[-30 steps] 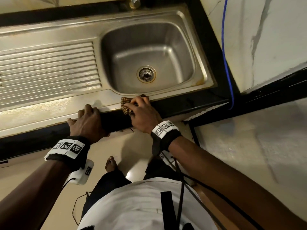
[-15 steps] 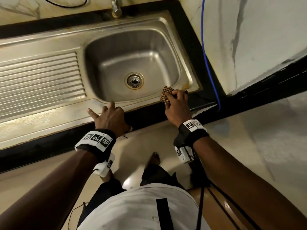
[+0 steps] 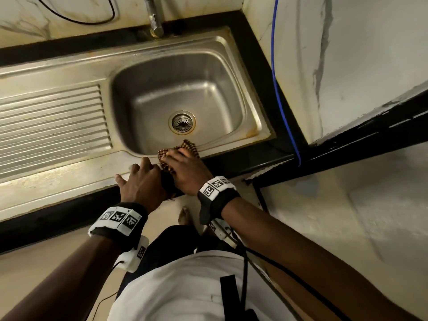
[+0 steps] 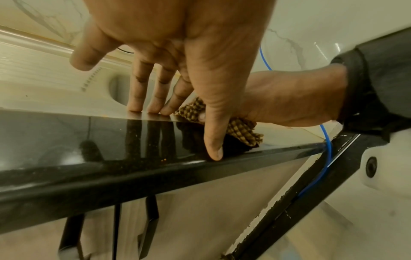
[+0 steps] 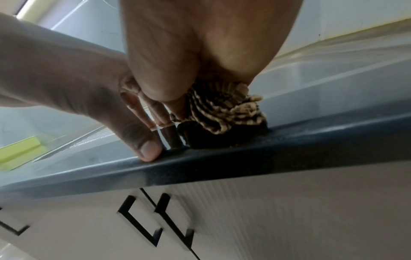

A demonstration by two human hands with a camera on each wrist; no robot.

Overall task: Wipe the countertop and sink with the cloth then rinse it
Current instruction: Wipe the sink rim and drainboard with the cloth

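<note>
The right hand (image 3: 185,172) is gripping the bunched cloth (image 3: 185,147) on the sink (image 3: 243,72) front rim, lower centre of the head view. Only the wrist views are showing the left hand (image 4: 169,52) fingers flat beside it. Bunched, the cloth's axis is unclear. It has slid left since half a second ago.

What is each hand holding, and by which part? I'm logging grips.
The right hand grips the bunched cloth from on top. The left hand holds nothing, fingers resting on the counter edge.
</note>
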